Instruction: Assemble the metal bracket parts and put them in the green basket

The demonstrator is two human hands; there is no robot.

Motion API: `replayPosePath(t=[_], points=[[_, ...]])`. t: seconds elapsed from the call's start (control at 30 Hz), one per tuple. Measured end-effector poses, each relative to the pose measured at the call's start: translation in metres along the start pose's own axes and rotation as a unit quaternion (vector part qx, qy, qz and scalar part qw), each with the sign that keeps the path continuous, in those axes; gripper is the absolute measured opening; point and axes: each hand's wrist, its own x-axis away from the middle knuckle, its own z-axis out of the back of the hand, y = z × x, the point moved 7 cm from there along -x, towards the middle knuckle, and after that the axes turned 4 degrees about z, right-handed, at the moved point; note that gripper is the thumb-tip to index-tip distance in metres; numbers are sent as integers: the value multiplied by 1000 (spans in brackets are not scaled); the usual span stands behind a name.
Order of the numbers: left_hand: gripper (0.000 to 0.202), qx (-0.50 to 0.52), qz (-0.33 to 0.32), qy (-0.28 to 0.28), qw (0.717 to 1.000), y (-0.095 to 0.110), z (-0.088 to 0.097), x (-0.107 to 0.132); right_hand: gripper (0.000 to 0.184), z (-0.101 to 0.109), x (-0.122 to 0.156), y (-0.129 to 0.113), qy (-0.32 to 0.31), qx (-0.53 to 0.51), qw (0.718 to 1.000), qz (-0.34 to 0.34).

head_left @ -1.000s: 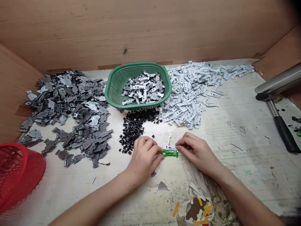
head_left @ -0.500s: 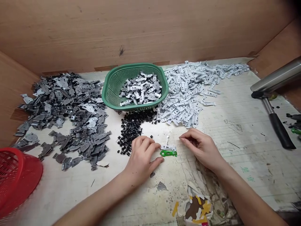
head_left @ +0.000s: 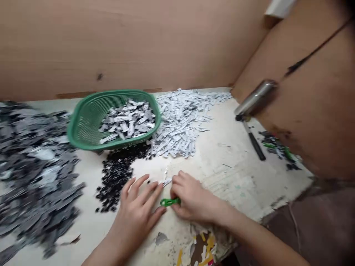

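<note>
My right hand is closed, its fingers around the right end of a small green slotted clip piece. My left hand rests just left of it, fingers spread. Its fingertips come up to a small white strip-shaped piece, partly hidden behind my right hand; whether they touch it I cannot tell. Beyond my left hand lies a pile of small black parts. White slotted pieces are heaped behind my hands.
A green basket holds white and grey pieces. Dark grey metal pieces cover the left side. On the right lie a black-handled hammer, a metal cylinder and mixed green and black parts. The worktop's front edge is torn.
My right hand has come in from the right and closed on the green piece, which has moved apart from the white one. The view has swung to the right.
</note>
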Motion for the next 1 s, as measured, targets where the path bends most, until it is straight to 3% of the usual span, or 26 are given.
replayPosePath(t=[0.1,0.17,0.27,0.33,0.4,0.43,0.47,0.5,0.57,0.63,0.7,0.77,0.87,1.0], points=[[48,-11,-44,13,999,0,-4,1,8,-1,9,-4,-16,41,999,-21],[48,1,-34,21,999,-2,-5,1,7,6,23,3,7,19,999,-47],[45,18,-13,26,999,-3,-6,3,6,42,63,48,93,-34,981,-166],[45,21,-9,25,999,-2,-6,4,5,84,104,91,182,10,947,-265],[44,18,-6,25,1000,-1,-6,4,7,130,151,128,273,145,872,-379],[44,16,-6,27,1000,-1,-6,4,11,147,171,140,291,221,825,-431],[44,14,-6,29,999,0,-6,5,16,155,183,148,277,263,797,-467],[43,12,-7,31,999,0,-6,5,16,157,188,153,262,273,791,-481],[42,6,-10,36,999,0,-8,5,12,142,178,146,235,250,817,-463],[43,-10,-20,33,999,0,-8,5,8,113,147,125,207,193,867,-411],[44,-31,-29,28,999,-3,-5,4,10,75,103,93,160,68,936,-304],[40,-43,-13,36,998,-13,8,2,7,49,65,61,118,18,969,-218],[27,-43,92,74,992,-45,43,-2,6,30,26,29,73,-1,990,-122],[19,-55,256,90,961,-108,85,9,12,14,-8,13,28,-1,999,-40]])
